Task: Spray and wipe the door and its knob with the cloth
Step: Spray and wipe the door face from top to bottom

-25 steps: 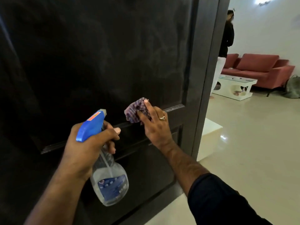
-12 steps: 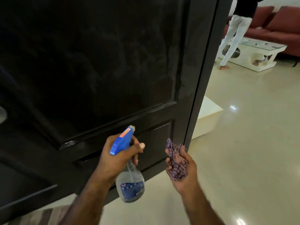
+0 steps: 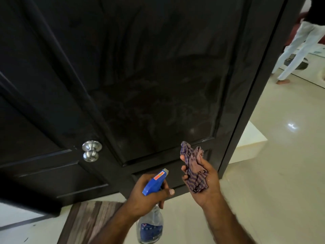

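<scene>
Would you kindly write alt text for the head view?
A left hand grips a blue-topped spray bottle and a right hand holds a crumpled striped cloth before a dark door. Its silver knob sits left.

A dark door [image 3: 140, 76] fills most of the frame, its silver knob [image 3: 91, 150] at lower left. At bottom centre the left hand [image 3: 144, 196] grips a spray bottle [image 3: 151, 205]; beside it the right hand [image 3: 204, 180] holds a crumpled striped cloth [image 3: 194, 166], both hands clear of the door.
</scene>
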`<action>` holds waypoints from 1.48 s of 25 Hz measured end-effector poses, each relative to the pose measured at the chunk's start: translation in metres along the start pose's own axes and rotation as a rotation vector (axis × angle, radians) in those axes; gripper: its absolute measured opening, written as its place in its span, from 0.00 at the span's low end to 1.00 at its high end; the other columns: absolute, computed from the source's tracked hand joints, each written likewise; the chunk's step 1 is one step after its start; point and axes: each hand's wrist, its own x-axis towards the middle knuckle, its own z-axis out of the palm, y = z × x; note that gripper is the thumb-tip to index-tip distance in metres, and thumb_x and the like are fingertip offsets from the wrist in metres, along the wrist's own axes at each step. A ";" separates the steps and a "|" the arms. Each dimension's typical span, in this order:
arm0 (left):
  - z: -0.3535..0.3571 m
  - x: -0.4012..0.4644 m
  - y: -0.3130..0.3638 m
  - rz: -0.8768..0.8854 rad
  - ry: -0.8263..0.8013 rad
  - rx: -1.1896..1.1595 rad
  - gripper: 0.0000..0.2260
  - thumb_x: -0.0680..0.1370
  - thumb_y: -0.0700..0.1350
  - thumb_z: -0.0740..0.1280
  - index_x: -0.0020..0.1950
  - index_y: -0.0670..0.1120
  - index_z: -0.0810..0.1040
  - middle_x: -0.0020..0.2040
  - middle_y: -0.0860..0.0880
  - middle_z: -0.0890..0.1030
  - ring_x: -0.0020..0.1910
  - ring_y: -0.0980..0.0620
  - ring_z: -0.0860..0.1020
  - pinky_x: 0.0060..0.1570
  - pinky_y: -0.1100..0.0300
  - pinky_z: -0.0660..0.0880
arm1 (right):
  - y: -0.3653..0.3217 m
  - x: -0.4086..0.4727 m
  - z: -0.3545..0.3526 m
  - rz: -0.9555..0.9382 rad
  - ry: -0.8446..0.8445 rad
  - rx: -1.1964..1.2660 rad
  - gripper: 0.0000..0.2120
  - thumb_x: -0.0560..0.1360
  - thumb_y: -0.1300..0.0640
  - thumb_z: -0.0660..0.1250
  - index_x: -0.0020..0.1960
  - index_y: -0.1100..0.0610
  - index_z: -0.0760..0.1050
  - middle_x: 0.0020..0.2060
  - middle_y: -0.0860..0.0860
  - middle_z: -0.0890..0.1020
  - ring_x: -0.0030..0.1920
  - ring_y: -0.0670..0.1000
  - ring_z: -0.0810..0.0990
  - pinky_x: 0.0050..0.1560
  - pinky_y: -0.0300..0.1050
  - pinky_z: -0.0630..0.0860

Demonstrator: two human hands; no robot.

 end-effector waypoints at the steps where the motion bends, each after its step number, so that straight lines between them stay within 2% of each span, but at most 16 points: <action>1: -0.004 -0.004 0.004 0.003 0.011 0.005 0.13 0.76 0.43 0.79 0.42 0.37 0.79 0.32 0.43 0.79 0.29 0.44 0.78 0.36 0.51 0.78 | 0.002 0.003 0.008 0.015 -0.021 -0.003 0.23 0.83 0.46 0.65 0.70 0.58 0.82 0.61 0.60 0.86 0.43 0.53 0.83 0.35 0.43 0.79; 7: -0.046 -0.030 0.020 0.016 0.108 -0.030 0.10 0.76 0.40 0.78 0.40 0.40 0.79 0.34 0.42 0.80 0.30 0.44 0.79 0.35 0.53 0.79 | 0.042 0.024 0.069 0.091 -0.135 -0.044 0.26 0.82 0.46 0.65 0.74 0.60 0.79 0.61 0.60 0.85 0.42 0.52 0.82 0.34 0.42 0.78; 12: -0.107 -0.030 0.037 0.118 0.206 -0.125 0.14 0.74 0.44 0.80 0.42 0.36 0.79 0.34 0.37 0.79 0.29 0.43 0.78 0.35 0.52 0.78 | 0.068 0.034 0.139 -0.009 -0.195 -0.066 0.26 0.82 0.47 0.65 0.74 0.60 0.78 0.60 0.59 0.85 0.44 0.52 0.82 0.35 0.43 0.79; 15: -0.137 -0.015 0.058 0.151 0.165 -0.071 0.13 0.74 0.44 0.81 0.36 0.43 0.79 0.31 0.42 0.81 0.28 0.43 0.80 0.35 0.50 0.81 | 0.080 0.031 0.186 -0.120 -0.202 -0.038 0.25 0.81 0.46 0.65 0.70 0.60 0.81 0.58 0.57 0.87 0.48 0.53 0.85 0.44 0.47 0.82; 17: -0.144 -0.001 0.071 0.150 0.136 -0.021 0.16 0.73 0.46 0.81 0.34 0.42 0.78 0.30 0.42 0.82 0.28 0.43 0.82 0.36 0.50 0.82 | 0.083 0.026 0.200 -0.186 -0.179 -0.008 0.25 0.80 0.45 0.65 0.69 0.61 0.81 0.59 0.58 0.87 0.52 0.54 0.87 0.50 0.49 0.85; 21: -0.142 0.020 0.090 0.160 0.072 -0.064 0.19 0.73 0.47 0.82 0.40 0.35 0.76 0.35 0.34 0.82 0.28 0.41 0.81 0.34 0.49 0.81 | 0.076 0.033 0.189 -0.281 -0.093 0.042 0.28 0.81 0.44 0.67 0.74 0.61 0.78 0.65 0.61 0.84 0.61 0.59 0.85 0.60 0.54 0.85; 24: -0.131 0.043 0.096 0.095 0.089 -0.067 0.18 0.73 0.47 0.82 0.41 0.38 0.76 0.35 0.37 0.84 0.28 0.44 0.81 0.34 0.48 0.81 | 0.049 0.057 0.177 -0.523 -0.021 0.009 0.33 0.76 0.46 0.74 0.77 0.59 0.74 0.66 0.61 0.84 0.63 0.61 0.85 0.62 0.55 0.84; 26: -0.123 0.066 0.095 0.121 0.093 -0.070 0.19 0.74 0.50 0.81 0.41 0.37 0.77 0.37 0.39 0.85 0.29 0.44 0.81 0.36 0.49 0.81 | 0.022 0.077 0.171 -0.706 0.097 -0.032 0.21 0.84 0.53 0.67 0.76 0.58 0.75 0.61 0.57 0.87 0.63 0.60 0.86 0.63 0.52 0.84; 28: -0.118 0.087 0.093 0.111 0.119 -0.055 0.20 0.75 0.52 0.80 0.44 0.36 0.78 0.39 0.41 0.86 0.29 0.45 0.80 0.36 0.51 0.81 | -0.003 0.101 0.166 -0.920 0.253 -0.166 0.12 0.88 0.56 0.62 0.69 0.53 0.79 0.57 0.56 0.87 0.58 0.56 0.87 0.59 0.51 0.85; 30: -0.117 0.104 0.093 0.101 0.160 -0.058 0.18 0.75 0.50 0.80 0.45 0.36 0.79 0.40 0.41 0.86 0.29 0.45 0.79 0.35 0.53 0.80 | -0.024 0.128 0.167 -1.168 0.259 -0.420 0.11 0.88 0.51 0.62 0.65 0.53 0.79 0.54 0.60 0.83 0.52 0.59 0.83 0.54 0.61 0.82; 31: -0.117 0.111 0.095 0.112 0.186 -0.068 0.17 0.76 0.48 0.80 0.44 0.36 0.79 0.39 0.41 0.86 0.29 0.44 0.79 0.34 0.53 0.79 | -0.028 0.145 0.170 -1.289 0.226 -0.617 0.15 0.88 0.50 0.62 0.68 0.58 0.78 0.60 0.64 0.81 0.57 0.63 0.82 0.59 0.66 0.80; 32: -0.116 0.117 0.096 0.125 0.219 -0.085 0.16 0.76 0.46 0.80 0.43 0.36 0.79 0.39 0.39 0.85 0.28 0.42 0.79 0.33 0.52 0.78 | -0.029 0.165 0.176 -1.397 0.208 -0.836 0.20 0.88 0.50 0.61 0.72 0.62 0.76 0.69 0.67 0.77 0.68 0.68 0.79 0.68 0.69 0.75; 33: -0.117 0.122 0.097 0.141 0.256 -0.105 0.15 0.75 0.45 0.80 0.41 0.36 0.79 0.38 0.37 0.85 0.28 0.41 0.78 0.32 0.53 0.76 | -0.027 0.180 0.189 -1.492 0.223 -1.019 0.23 0.87 0.52 0.61 0.77 0.64 0.72 0.78 0.69 0.69 0.77 0.71 0.70 0.76 0.70 0.68; 35: -0.120 0.129 0.100 0.178 0.325 -0.128 0.14 0.73 0.43 0.78 0.37 0.35 0.78 0.35 0.33 0.82 0.26 0.41 0.76 0.30 0.55 0.74 | -0.019 0.196 0.209 -1.647 0.264 -1.246 0.27 0.86 0.54 0.62 0.82 0.62 0.64 0.83 0.68 0.57 0.84 0.71 0.57 0.83 0.70 0.56; 37: -0.123 0.129 0.103 0.200 0.362 -0.130 0.14 0.72 0.41 0.77 0.37 0.33 0.77 0.35 0.29 0.79 0.26 0.41 0.75 0.29 0.55 0.72 | -0.004 0.207 0.188 -1.835 0.063 -1.597 0.32 0.83 0.53 0.66 0.84 0.57 0.62 0.86 0.62 0.53 0.86 0.65 0.53 0.84 0.69 0.51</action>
